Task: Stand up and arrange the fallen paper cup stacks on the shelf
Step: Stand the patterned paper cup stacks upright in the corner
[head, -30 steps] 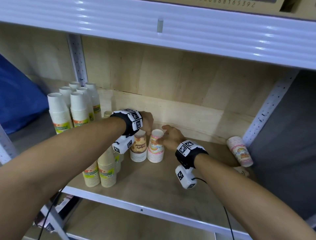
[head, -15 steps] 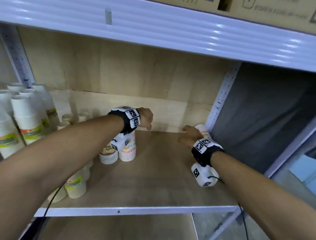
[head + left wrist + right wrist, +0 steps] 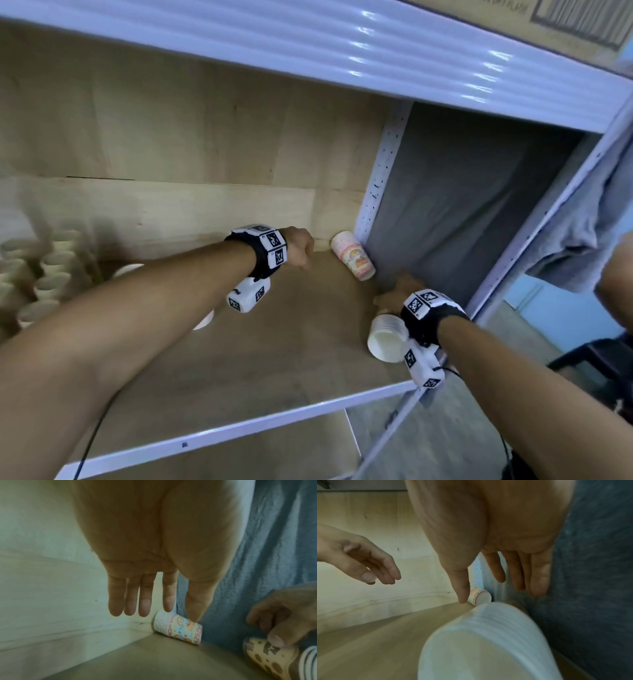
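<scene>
A pink-patterned cup stack (image 3: pixel 352 255) (image 3: pixel 178 628) (image 3: pixel 479 596) lies on its side in the back right corner of the wooden shelf (image 3: pixel 274 359). Nearer the front, a brown-spotted stack (image 3: pixel 387 337) (image 3: pixel 267 660) (image 3: pixel 488 635) also lies fallen, its mouth facing me. My right hand (image 3: pixel 394 291) (image 3: pixel 500 577) hovers over its base end with fingers loosely extended; the thumb looks to touch it. Left of the pink stack my left hand (image 3: pixel 303 246) (image 3: pixel 168 609) hangs above the shelf, fingers straight, holding nothing.
Several upright cup stacks (image 3: pixel 41 274) stand blurred at the far left, with white cups (image 3: pixel 205 320) under my left forearm. A grey cloth wall (image 3: pixel 445 205) and a perforated post (image 3: pixel 380 185) close the right side. The upper shelf (image 3: pixel 308 44) hangs low overhead.
The view has swung right. My right hand left the upright stacks, reached the back corner, then pulled forward over the spotted stack. My left hand moved right, off the standing stacks.
</scene>
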`<move>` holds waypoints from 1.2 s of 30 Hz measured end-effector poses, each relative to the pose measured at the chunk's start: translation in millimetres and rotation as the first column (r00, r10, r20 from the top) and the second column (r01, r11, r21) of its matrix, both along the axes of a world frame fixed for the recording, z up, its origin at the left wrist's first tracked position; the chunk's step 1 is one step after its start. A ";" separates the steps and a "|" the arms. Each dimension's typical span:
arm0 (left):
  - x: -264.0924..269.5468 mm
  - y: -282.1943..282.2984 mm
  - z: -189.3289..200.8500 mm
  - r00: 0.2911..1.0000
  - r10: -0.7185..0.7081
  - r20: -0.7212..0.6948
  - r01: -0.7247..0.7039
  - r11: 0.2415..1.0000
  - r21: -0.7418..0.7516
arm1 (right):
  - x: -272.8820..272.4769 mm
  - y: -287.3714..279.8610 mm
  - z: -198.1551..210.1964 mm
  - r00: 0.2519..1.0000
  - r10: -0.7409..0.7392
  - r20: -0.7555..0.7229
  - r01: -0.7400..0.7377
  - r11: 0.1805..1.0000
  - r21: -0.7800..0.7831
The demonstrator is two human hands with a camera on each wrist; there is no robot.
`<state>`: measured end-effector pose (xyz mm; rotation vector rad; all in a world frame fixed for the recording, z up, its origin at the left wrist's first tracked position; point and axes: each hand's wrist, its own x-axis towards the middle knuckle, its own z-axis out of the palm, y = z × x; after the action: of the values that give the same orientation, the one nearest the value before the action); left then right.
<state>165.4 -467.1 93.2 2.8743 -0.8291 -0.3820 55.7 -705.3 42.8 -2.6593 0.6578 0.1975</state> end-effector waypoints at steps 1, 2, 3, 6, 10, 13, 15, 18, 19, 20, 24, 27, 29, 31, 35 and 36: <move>0.8 -4.3 -3.0 1.000 -0.005 -0.005 0.005 1.000 -0.007 | -2.6 -2.0 -3.2 1.000 -0.010 -0.006 0.010 1.000 -0.003; 1.4 -7.9 -5.8 1.000 -0.009 -0.011 0.009 1.000 -0.015 | -5.4 -1.9 -5.6 1.000 -0.020 -0.011 0.020 1.000 -0.012; 2.3 -11.0 -8.9 1.000 -0.012 -0.019 0.012 1.000 -0.022 | -7.1 -2.2 -8.4 0.999 -0.032 -0.028 0.031 0.999 -0.027; 4.7 -17.7 -17.2 0.999 -0.032 -0.040 0.030 0.999 -0.033 | -12.4 1.7 -11.4 0.997 -0.036 -0.072 0.034 0.999 -0.031; 8.3 -21.6 -26.1 0.998 -0.048 -0.045 0.045 0.997 -0.055 | -15.1 10.5 -18.3 0.996 -0.091 -0.023 0.090 0.996 -0.025; 10.9 -22.0 -32.1 0.998 -0.046 -0.051 0.042 0.997 -0.064 | -6.5 10.2 -28.5 0.998 0.041 -0.057 -0.040 0.999 0.005; 12.4 -21.1 -35.7 0.998 -0.042 -0.045 0.039 0.997 -0.067 | -3.1 11.0 -31.6 0.993 0.091 -0.072 -0.090 0.996 0.008; 15.0 -20.7 -41.0 0.998 -0.041 -0.046 0.038 0.997 -0.070 | -9.8 17.8 -25.3 0.991 0.126 -0.048 -0.126 0.992 0.003; 15.8 -20.7 -42.5 0.998 -0.043 -0.049 0.040 0.997 -0.068 | -12.5 20.7 -21.6 0.991 0.129 -0.041 -0.129 0.992 0.010; 16.6 -21.3 -43.9 0.998 -0.045 -0.052 0.042 0.997 -0.066 | -12.9 21.1 -20.1 0.989 0.143 -0.047 -0.142 0.990 0.023; 20.4 -27.7 -47.7 0.997 -0.059 -0.058 0.056 0.997 -0.058 | -10.7 19.2 -18.2 0.981 0.179 -0.074 -0.177 0.984 0.029; 23.9 -37.8 -47.6 0.996 -0.079 -0.034 0.076 0.994 -0.083 | -11.4 19.8 -18.9 0.980 0.185 -0.071 -0.184 0.983 0.024; 28.0 -48.1 -47.4 0.994 -0.104 -0.027 0.100 0.987 -0.123 | -10.5 19.9 -20.1 0.977 0.193 -0.089 -0.191 0.981 0.035; 33.7 -62.3 -48.9 0.990 -0.142 -0.010 0.138 0.979 -0.151 | -9.9 19.1 -21.3 0.973 0.213 -0.090 -0.210 0.977 0.037; 37.6 -93.7 -47.4 0.969 -0.231 0.081 0.240 0.964 -0.117 | -11.5 18.5 -26.8 0.967 0.247 -0.056 -0.245 0.968 0.044; 37.9 -101.0 -46.4 0.963 -0.248 0.106 0.258 0.960 -0.104 | -11.5 18.0 -28.2 0.967 0.253 -0.041 -0.251 0.967 0.049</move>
<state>203.3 -568.1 46.7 2.7008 -1.1998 -0.2178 44.2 -687.2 14.6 -2.6965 0.3225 0.3411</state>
